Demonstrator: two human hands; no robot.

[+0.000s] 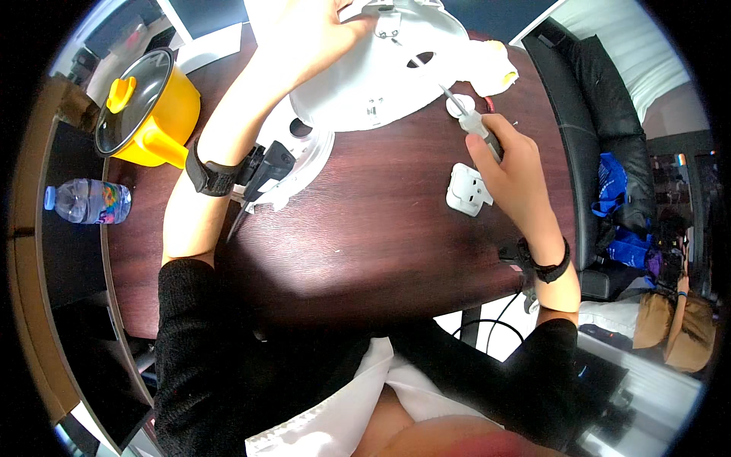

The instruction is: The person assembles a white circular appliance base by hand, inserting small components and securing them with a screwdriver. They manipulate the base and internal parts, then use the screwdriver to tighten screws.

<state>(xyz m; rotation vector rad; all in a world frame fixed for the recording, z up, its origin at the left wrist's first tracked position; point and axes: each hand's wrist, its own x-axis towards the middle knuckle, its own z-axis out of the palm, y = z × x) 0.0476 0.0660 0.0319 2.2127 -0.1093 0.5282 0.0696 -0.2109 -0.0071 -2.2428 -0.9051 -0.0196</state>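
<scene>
Glossy white plastic appliance shell (381, 68) on dark wood table (365, 228).
Right hand (510, 164) grips screwdriver (470, 118), tip toward eleven o'clock; left hand (304, 38) clasps shell.

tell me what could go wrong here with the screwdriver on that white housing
The screwdriver in the right hand meets the tilted white housing at a slant, so its tip may slip toward the left hand steadying it. The small white cap lies loose beside the work and could get knocked off the table.

I took it for a home room: a dark wooden table (365, 236), a black sofa (586, 145) right of it, a yellow pot (152, 114) at its left end.
</scene>
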